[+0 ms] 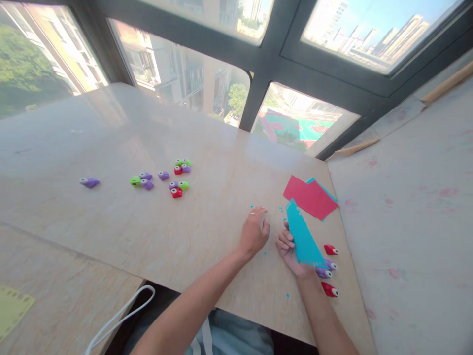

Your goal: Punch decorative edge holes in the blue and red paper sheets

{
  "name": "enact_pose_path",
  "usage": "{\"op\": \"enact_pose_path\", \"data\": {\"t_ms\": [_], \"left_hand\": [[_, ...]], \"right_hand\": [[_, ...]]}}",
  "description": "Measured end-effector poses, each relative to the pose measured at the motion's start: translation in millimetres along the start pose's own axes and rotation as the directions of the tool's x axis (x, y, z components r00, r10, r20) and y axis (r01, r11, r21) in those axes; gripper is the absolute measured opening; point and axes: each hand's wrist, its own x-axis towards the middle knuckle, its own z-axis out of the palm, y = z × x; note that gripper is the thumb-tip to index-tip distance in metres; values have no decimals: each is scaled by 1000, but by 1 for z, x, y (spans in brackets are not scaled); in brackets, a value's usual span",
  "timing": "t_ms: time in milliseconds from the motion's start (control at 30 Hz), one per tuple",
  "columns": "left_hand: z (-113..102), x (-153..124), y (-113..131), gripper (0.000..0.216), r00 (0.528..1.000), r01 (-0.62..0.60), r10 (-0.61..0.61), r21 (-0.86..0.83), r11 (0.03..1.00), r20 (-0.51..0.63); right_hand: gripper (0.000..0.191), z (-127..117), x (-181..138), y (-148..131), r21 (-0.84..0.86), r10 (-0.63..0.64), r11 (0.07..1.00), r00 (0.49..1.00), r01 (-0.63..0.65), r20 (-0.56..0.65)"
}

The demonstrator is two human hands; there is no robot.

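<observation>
My right hand (286, 248) is closed around a sheet of blue paper (305, 240), raised at a slant over the table's right side. Small punched notches run along the paper's edges. To the left of it, my left hand (254, 233) has its fingers stretched and thumb apart, with nothing visible in it; a ring is on one finger. Tiny blue paper bits (281, 209) are scattered around both hands. Near my right wrist lie small craft punches: a red punch (330, 250), a purple punch (323, 272) partly behind the paper, and another red punch (329, 290).
Red paper sheets (308, 197) overlap blue ones at the back right, beside the papered wall (406, 217). Several purple, green and red punches stand grouped farther left, including a lone purple punch (89, 182). Yellow notched paper (13, 310) and a white cable (121, 315) are front left. Windows border the back.
</observation>
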Motion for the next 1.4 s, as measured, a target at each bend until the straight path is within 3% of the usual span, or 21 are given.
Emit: {"op": "enact_pose_path", "data": {"t_ms": [167,267,433,567,700,833,933,1067,1267,1400], "left_hand": [[29,16,10,31,998,-6,10,-83,997,57],[29,18,12,30,999,-30,36,-143,989,39],[-13,2,8,27,977,-207,197,-138,969,-79],[-55,-22,5,26,968,-215,207,-44,976,-145],[-78,-47,7,27,975,-154,149,-19,988,-164],[-81,-65,8,28,989,-110,106,-33,993,-103],[-78,-69,6,26,996,-39,36,-51,998,-76],[-76,-65,4,22,997,36,-39,-41,998,-62],[-77,-65,5,22,998,25,-27,-42,999,-54],[-76,-66,5,23,997,20,-23,-41,999,-73]], "right_hand": [[22,2,35,-18,-36,-29,999,999,28,-17],[20,7,40,-20,-45,-56,998,997,54,-47],[15,10,12,-25,-44,-136,990,989,134,-54],[12,4,-36,-25,-29,-171,985,979,169,-113],[14,-6,-82,5,16,-108,994,980,112,-169],[15,-15,-101,43,84,29,996,984,-14,-175],[17,-13,-91,47,55,15,998,986,-6,-166],[19,0,-51,24,1,-78,997,988,79,-134],[21,12,17,-7,-58,-117,992,992,114,-47],[10,18,43,-11,-87,-130,988,990,125,-46]]}}
